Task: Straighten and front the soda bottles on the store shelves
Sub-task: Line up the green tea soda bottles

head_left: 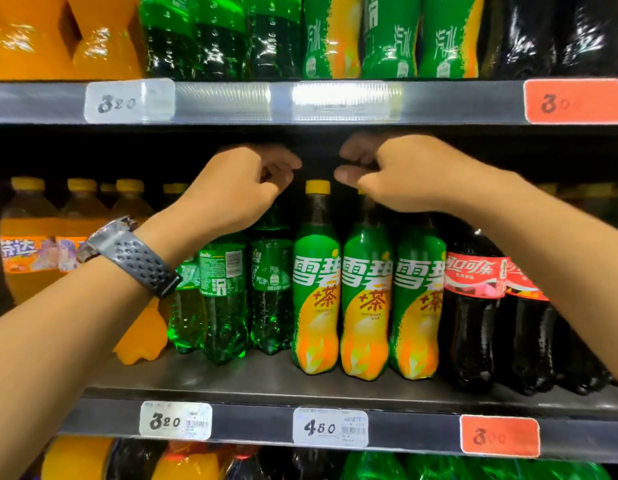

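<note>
On the middle shelf point(231, 382) three green-and-yellow Sprite tea bottles point(316, 306) stand in a row with their labels facing out. Left of them are clear green Sprite bottles point(224, 299), one with its back label turned forward. Cola bottles point(473, 317) stand to the right. My left hand point(238, 188), with a watch on the wrist, hovers with curled fingers over the top of a green Sprite bottle point(271, 271), hiding its cap. My right hand point(404, 174) is curled just above the middle tea bottle point(366, 306). Nothing shows between the fingers of either hand.
Orange Fanta bottles point(33, 244) fill the left of the shelf. The shelf above point(439, 102) hangs close over both hands and carries more green, orange and cola bottles. Price tags point(330, 427) line the shelf edges. More bottles sit on the shelf below.
</note>
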